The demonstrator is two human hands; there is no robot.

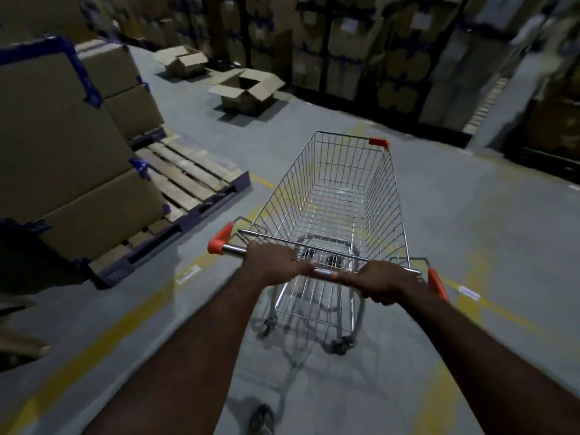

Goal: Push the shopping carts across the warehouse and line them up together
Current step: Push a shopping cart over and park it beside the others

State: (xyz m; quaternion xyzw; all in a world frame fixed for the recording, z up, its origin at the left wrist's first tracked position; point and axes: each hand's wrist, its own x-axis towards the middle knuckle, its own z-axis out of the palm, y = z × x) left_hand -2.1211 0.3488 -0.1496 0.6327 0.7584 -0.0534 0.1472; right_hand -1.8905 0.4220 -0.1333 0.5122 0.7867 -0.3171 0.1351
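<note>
A wire shopping cart with orange corner caps stands on the grey floor in front of me, its basket empty. Its chrome handle bar runs across near me, ending in orange plastic at both sides. My left hand grips the bar left of centre, fingers curled over it. My right hand grips the bar right of centre. No other cart is in view.
A wooden pallet stacked with cardboard boxes sits close on the left. Two open cardboard boxes lie on the floor ahead. Dark shelving full of boxes lines the back. Yellow lines mark the floor. My foot shows below.
</note>
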